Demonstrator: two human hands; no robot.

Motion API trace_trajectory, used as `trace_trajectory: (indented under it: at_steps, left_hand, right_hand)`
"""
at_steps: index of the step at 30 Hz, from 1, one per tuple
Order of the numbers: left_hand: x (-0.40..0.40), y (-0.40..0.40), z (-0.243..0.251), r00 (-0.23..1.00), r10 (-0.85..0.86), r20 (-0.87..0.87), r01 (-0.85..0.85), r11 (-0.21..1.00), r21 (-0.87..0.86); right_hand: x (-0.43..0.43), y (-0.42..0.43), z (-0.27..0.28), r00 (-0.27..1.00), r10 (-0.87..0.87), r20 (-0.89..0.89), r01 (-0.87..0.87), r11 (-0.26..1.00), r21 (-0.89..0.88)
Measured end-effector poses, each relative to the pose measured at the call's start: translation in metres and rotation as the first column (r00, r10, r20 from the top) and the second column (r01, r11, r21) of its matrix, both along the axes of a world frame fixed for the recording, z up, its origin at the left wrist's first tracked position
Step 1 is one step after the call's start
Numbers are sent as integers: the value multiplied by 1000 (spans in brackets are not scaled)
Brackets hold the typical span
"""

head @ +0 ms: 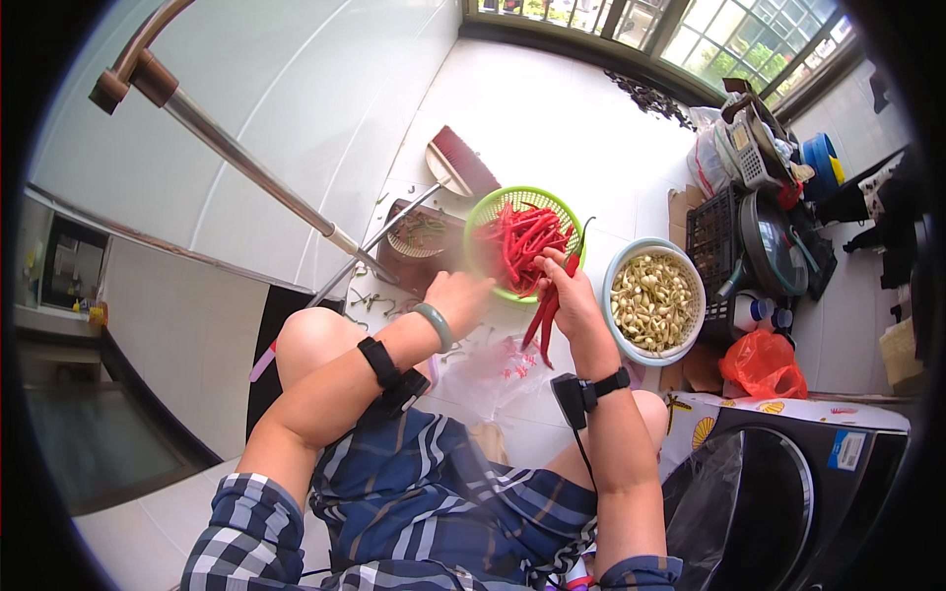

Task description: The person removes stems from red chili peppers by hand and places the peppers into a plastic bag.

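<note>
My right hand [576,299] holds several long red chili peppers [547,321], their tips hanging down and one green stem pointing up. It is at the right rim of a lime-green plastic basket [567,201], which holds a heap of red chilies [528,235]. To the left of that basket is my left hand [462,304], its fingers blurred; whether they pinch anything cannot be made out. A brown dustpan [414,270] with green stems in it lies beyond my left wrist. Loose green stems [373,301] are scattered on the white tiles.
A broom [462,164] lies behind the dustpan. A blue basin [615,325] with small white bulbs [654,303] stands at right, near a black crate [709,229], a lidded pan [772,244] and a red plastic bag [765,366]. A clear plastic bag [491,384] lies before me.
</note>
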State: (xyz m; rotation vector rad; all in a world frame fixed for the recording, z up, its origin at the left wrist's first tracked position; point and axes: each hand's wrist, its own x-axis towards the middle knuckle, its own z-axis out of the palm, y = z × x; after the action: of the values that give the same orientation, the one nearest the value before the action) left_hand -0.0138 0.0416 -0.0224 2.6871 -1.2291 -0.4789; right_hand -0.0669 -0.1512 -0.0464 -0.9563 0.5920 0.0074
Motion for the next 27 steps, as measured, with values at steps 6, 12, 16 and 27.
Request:
trace_trajectory:
  at_steps: [6,12,16,27]
  left_hand:
    - [-15,-26,10,655,-38,-755,-445,788,-426]
    - [-24,-43,17,482,-21,-876,-544,776,-319]
    - [-25,-52,18,474,26,-880,-639,698,-324]
    - [-5,-68,34,473,-46,-880,-693,597,-404]
  right_hand:
    - [-13,7,18,996,65,65,-79,964,255]
    - [-23,-6,26,992,11,126,-44,964,261]
    - [-32,-14,17,997,42,67,-50,992,112]
    - [-55,-20,28,972,232,33,-226,965,-133]
